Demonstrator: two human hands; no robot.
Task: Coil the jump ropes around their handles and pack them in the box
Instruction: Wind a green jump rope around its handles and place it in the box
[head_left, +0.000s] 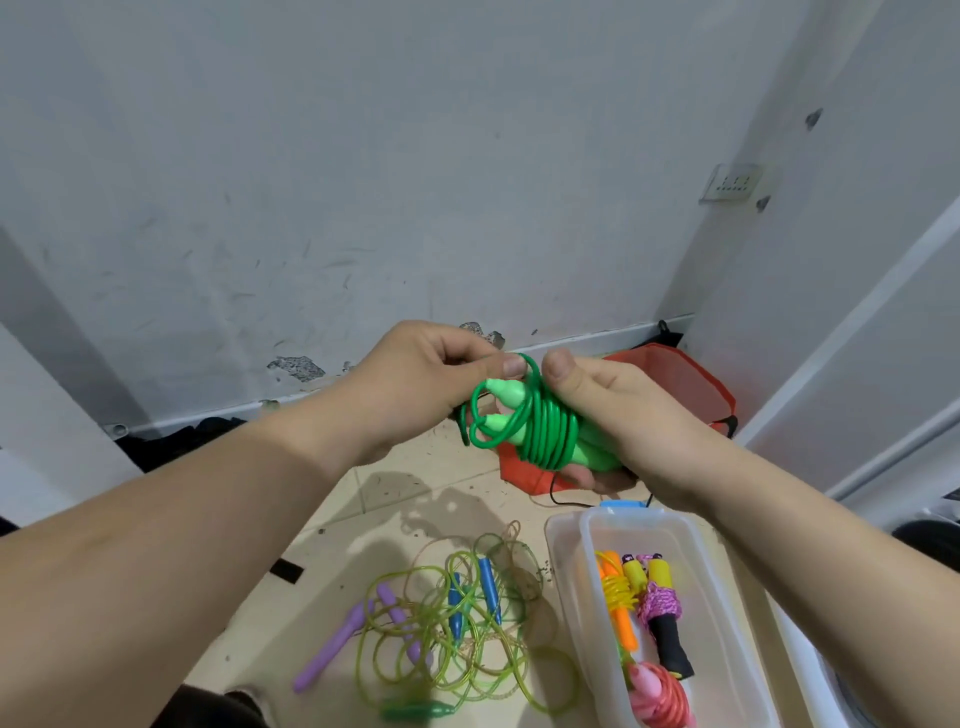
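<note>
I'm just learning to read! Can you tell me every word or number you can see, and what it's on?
No words or numbers can be read here.
The wall socket plate has tiny marks, too small and blurred to read.
The green jump rope and the plastic box show no writing.
</note>
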